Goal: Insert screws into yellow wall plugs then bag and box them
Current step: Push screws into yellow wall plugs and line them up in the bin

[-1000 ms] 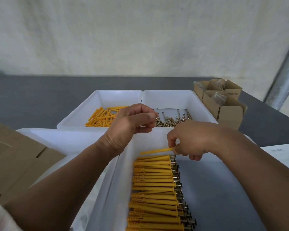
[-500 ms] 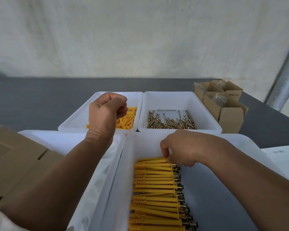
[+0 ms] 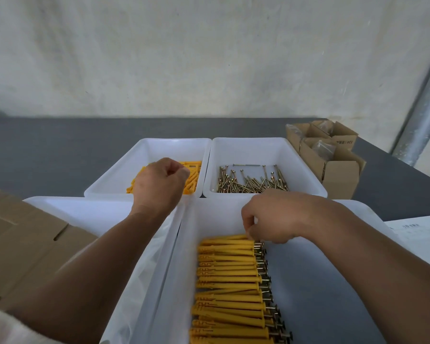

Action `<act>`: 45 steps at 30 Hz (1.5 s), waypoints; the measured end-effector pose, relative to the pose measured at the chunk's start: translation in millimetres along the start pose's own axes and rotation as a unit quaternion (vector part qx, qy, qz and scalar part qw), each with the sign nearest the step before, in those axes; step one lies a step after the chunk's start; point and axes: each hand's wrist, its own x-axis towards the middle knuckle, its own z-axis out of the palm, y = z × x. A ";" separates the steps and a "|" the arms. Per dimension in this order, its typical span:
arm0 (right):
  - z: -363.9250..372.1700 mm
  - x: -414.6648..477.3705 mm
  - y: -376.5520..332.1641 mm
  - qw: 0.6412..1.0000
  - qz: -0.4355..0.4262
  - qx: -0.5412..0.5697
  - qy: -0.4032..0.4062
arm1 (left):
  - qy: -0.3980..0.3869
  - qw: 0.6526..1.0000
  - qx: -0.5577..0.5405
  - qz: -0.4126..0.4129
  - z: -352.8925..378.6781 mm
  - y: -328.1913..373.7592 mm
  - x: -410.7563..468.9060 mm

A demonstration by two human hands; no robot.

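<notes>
Plug tray [image 3: 147,147] left of screw tray [image 3: 258,150], both behind near tray [image 3: 214,217] of assembled plugs [image 3: 229,281]; cartons [image 3: 338,170] far right.

Pipe [image 3: 423,112]: grey metal, slanted, beyond the worktop's [image 3: 47,150] far right corner.
Paper sheet [image 3: 422,234]: white, right edge.

Bright, even daylight; soft shadows; wide-angle bending at edges; slight motion blur.

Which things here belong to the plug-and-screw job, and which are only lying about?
Job: loose plugs, screws, filled plugs, white trays, small boxes with bags.
Lying about: paper sheet, metal pipe, flat cardboard (perhaps for later).
</notes>
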 end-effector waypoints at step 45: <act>14.5 70.3 72.0 0.956 0.170 0.240 0.006 | -0.127 0.957 0.257 0.043 -0.9 -2.2 1.5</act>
